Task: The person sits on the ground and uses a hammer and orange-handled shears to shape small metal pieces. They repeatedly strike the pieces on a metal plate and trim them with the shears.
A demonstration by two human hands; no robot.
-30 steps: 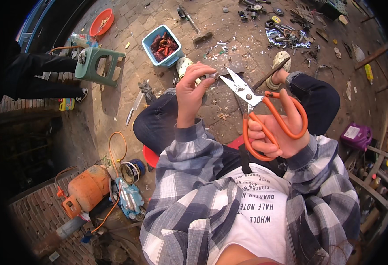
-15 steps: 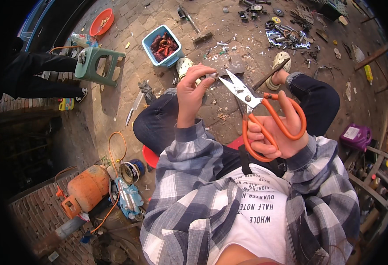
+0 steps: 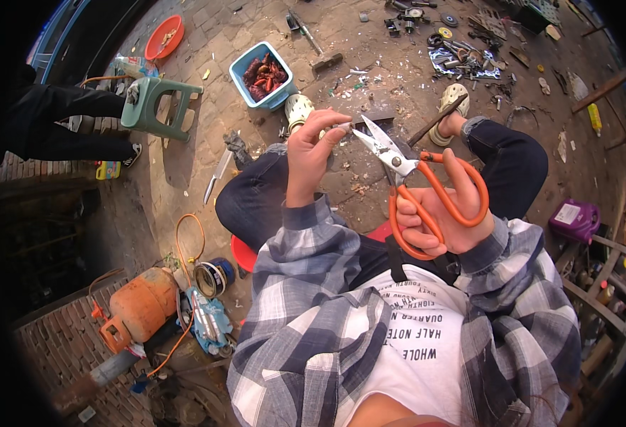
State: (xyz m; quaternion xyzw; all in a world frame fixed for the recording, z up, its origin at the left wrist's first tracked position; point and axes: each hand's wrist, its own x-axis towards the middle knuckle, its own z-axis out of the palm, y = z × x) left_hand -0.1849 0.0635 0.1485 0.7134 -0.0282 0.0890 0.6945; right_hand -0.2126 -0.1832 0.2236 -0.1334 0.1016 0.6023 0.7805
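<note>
My right hand grips a large pair of scissors by its looped orange handles, fingers through the loops. The blades point up and left, parted a little, with the tips close to my left hand. Between thumb and fingertips, that hand pinches a small pale piece; its kind is too small to tell and the fingers partly cover it. Whether a blade tip touches the piece, I cannot tell.
Ahead stands a light blue tub of dark red pieces. A knife lies left of my knee, a hammer farther off. Leftward are a green stool, another person's legs and an orange gas cylinder. Metal parts lie far right.
The scissors and my right hand have shifted slightly left and the blades have closed a little. My left fingers have moved slightly around the small piece.
</note>
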